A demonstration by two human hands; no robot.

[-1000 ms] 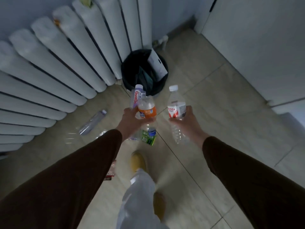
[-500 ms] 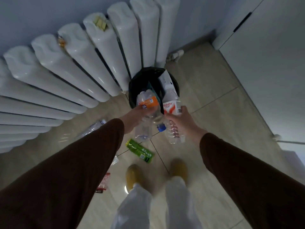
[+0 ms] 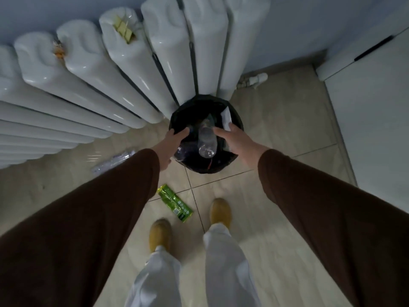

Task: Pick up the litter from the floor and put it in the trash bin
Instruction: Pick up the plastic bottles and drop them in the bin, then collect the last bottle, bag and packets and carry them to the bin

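1. 2 empty hands hover over the trash bin point(image 3: 238, 126): the left hand point(image 3: 171, 145) at its left rim and the right hand point(image 3: 235, 140) at its right rim, both with fingers spread apart and clamped on nothing.
2. 1 clear bottle point(image 3: 207, 140) stands out in the bin's dark mouth, base toward the person. Whether it has settled or rests on the load below cannot be told. Another clear bottle point(image 3: 180, 152) sits low at the near-left rim, partly behind the left wrist. If the load is piled high, either could roll out over the near rim.
3. Litter left on the floor point(image 3: 276, 218): a green wrapper point(image 3: 174, 202) lies just in front of the shoes, near the tile joint, and a clear bottle on the floor point(image 3: 115, 161) lies by the foot of the radiator point(image 3: 132, 69), partly hidden by the left sleeve.
4. Risks, as I judge them:
   - The bin is a light thing lined with a black bag; a knock from a withdrawing hand or sleeve could tip it.
   - The left shoe point(image 3: 159, 234) stands close to the wrapper; a step forward could land on it, and the foil looks slippery on smooth tile.
   - The bottle by the radiator is round and could roll under the fins if nudged.
   - Dim light and clear plastic make that bottle easy to miss.
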